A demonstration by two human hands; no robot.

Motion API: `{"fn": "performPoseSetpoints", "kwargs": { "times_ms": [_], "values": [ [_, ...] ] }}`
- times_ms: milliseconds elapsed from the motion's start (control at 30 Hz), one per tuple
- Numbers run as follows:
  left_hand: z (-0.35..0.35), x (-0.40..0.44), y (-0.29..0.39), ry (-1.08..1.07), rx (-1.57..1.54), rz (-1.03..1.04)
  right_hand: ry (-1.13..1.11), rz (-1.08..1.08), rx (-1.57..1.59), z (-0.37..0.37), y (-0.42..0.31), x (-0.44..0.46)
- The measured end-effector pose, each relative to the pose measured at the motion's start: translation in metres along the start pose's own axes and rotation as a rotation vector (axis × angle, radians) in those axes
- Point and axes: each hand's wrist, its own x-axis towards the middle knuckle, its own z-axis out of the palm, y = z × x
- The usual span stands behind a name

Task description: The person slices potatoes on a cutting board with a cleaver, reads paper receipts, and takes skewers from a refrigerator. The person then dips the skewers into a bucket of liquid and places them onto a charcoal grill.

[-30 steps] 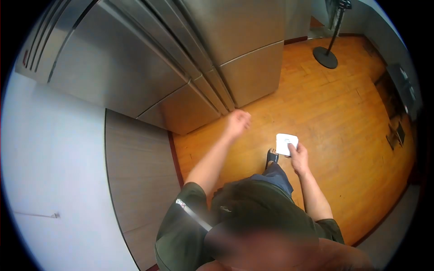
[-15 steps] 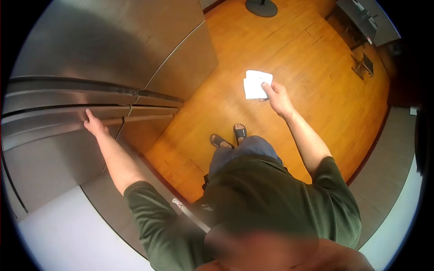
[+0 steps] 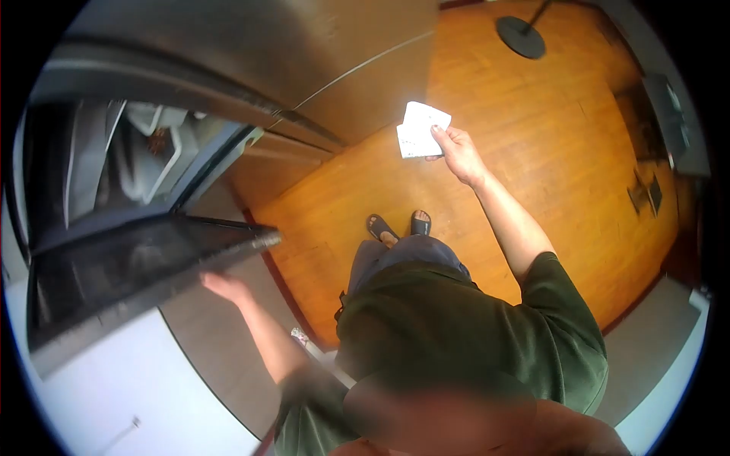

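Note:
My right hand (image 3: 460, 153) pinches white card-like pieces (image 3: 423, 129) between thumb and fingers, out over the wooden floor; faint dark marks show on them. At the left, a refrigerator door (image 3: 137, 266) stands swung open. My left hand (image 3: 226, 287) is at this door's outer edge, fingers stretched out and slightly blurred; whether they touch it is hard to tell. Inside the refrigerator, pale trays or bins (image 3: 171, 163) show, one with small reddish-brown items (image 3: 157, 142).
A closed steel door (image 3: 365, 38) rises beyond the open compartment. A black round stand base (image 3: 521, 38) is on the floor (image 3: 532, 152) at the back right. Dark furniture (image 3: 673, 121) lines the right side. My sandalled feet (image 3: 399, 226) are below.
The refrigerator door has swung open, showing the inside. My left hand has moved from the handle area to the door's outer edge. My right hand still holds the white pieces.

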Motion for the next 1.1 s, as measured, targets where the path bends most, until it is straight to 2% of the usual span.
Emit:
{"fn": "performPoseSetpoints", "kwargs": {
  "times_ms": [100,133,200,267,367,433,467,567,700,767,833,900,933,1000,1033,1100],
  "values": [
    [-0.064,-0.028,0.004,0.129,-0.469,-0.223,-0.093,0.003,-0.007,0.040,0.003,0.041],
    [-0.080,-0.023,-0.004,0.164,-0.509,-0.259,-0.128,-0.014,-0.019,0.058,0.003,0.057],
    [-0.100,-0.011,-0.015,0.332,-0.472,-0.277,-0.213,-0.046,-0.031,0.088,-0.003,0.087],
    [-0.155,-0.006,-0.007,0.454,-0.305,-0.301,-0.301,0.025,-0.055,0.122,0.006,0.092],
    [-0.171,0.008,-0.009,0.624,-0.170,-0.444,-0.359,0.018,-0.122,0.169,-0.001,0.107],
    [-0.174,0.018,-0.003,0.666,-0.184,-0.451,-0.424,0.005,-0.187,0.193,0.005,0.125],
    [-0.165,0.025,-0.025,0.701,-0.192,-0.469,-0.402,-0.002,-0.222,0.203,0.011,0.137],
    [-0.197,0.030,-0.059,0.805,-0.203,-0.410,-0.411,0.000,-0.370,0.239,0.018,0.143],
    [-0.209,0.011,-0.135,0.812,-0.077,-0.358,-0.357,0.039,-0.431,0.274,0.030,0.157],
    [-0.197,-0.035,-0.176,0.662,0.456,-0.328,-0.349,0.061,-0.445,0.252,0.075,0.183],
    [-0.186,-0.076,-0.245,0.539,0.621,-0.429,-0.321,0.048,-0.462,0.255,0.101,0.194],
    [-0.121,-0.079,-0.229,0.403,0.806,-0.619,-0.340,0.027,-0.508,0.281,0.102,0.225],
    [-0.139,-0.068,-0.169,0.159,0.691,-0.744,-0.321,0.006,-0.595,0.299,0.063,0.169],
    [-0.096,-0.088,-0.190,-0.019,0.480,-0.820,-0.314,0.014,-0.541,0.293,0.071,0.172],
    [-0.084,-0.118,-0.243,0.032,0.345,-0.819,-0.317,0.031,-0.542,0.293,0.070,0.168],
    [-0.027,-0.059,-0.218,-0.284,0.430,-0.671,-0.346,0.067,-0.543,0.296,0.066,0.178]
  ]
}}
